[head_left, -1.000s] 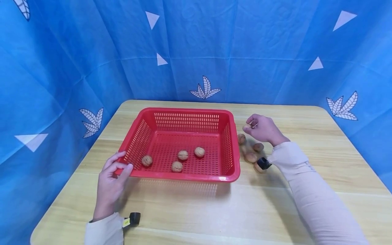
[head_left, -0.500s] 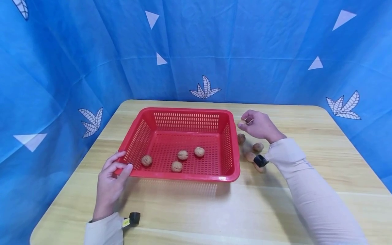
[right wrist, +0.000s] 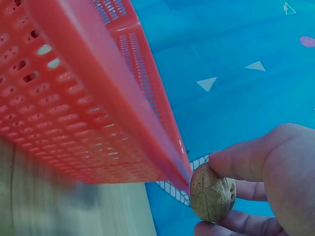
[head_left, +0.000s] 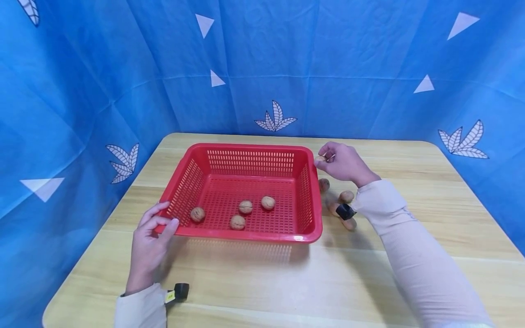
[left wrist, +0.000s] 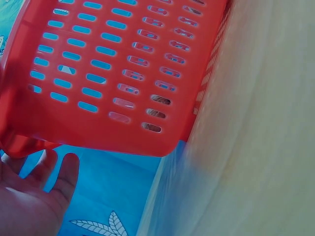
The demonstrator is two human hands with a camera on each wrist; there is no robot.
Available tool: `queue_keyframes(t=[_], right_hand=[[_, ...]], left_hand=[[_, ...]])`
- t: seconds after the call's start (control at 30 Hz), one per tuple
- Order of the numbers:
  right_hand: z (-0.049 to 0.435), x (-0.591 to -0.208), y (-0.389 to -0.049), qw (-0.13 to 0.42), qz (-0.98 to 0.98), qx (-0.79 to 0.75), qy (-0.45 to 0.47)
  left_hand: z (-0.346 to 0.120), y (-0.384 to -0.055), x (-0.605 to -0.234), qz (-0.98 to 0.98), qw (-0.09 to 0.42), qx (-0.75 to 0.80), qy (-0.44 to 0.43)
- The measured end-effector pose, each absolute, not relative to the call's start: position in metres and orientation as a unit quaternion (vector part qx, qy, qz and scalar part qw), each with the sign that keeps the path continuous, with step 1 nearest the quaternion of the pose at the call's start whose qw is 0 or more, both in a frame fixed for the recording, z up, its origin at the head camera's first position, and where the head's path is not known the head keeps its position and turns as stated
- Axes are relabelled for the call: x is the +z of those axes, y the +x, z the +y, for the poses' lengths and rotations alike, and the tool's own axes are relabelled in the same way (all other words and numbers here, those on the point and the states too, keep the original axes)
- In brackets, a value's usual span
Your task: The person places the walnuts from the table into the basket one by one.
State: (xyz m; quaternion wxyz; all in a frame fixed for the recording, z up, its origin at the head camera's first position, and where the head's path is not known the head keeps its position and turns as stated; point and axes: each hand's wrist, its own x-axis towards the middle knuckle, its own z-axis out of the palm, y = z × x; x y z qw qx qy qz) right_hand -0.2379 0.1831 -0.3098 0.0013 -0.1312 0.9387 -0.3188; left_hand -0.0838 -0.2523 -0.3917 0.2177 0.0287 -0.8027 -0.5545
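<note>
My left hand (head_left: 148, 248) grips the near left corner of a red plastic basket (head_left: 254, 238), thumb on the front rim and fingers at the left side. In the left wrist view, fingers (left wrist: 66, 179) reach up under the rim. My right hand (head_left: 344, 163) pinches a walnut (right wrist: 209, 194) between thumb and fingers. That walnut is just outside the basket's right rim, close to its far right corner, and overlaps the rim's edge in the right wrist view. Several walnuts (head_left: 245, 207) lie on the basket floor, mostly toward the front.
Right of the basket, several more walnuts (head_left: 346, 197) sit on the wooden table (head_left: 430, 205), partly hidden by the black wrist camera (head_left: 345, 211). A blue curtain (head_left: 348, 54) with white leaves and triangles hangs behind and at both sides of the table.
My right hand has moved left and slightly away from me, carrying the walnut from above the loose pile to the basket's right rim. The left hand and basket stay put.
</note>
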Motion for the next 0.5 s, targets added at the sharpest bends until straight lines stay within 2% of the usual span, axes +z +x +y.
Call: queue_keyframes(t=[0.23,0.5], right_hand=[[0.177,-0.305,-0.238,-0.01,0.94,-0.315,-0.133],[0.167,-0.301,-0.235,0.002,0.937,-0.322,-0.139]], left_hand=[[-0.252,-0.083,-0.39,-0.802,0.215,-0.556,0.027],[-0.253,-0.078,-0.387,-0.811,0.205,-0.547,0.034]])
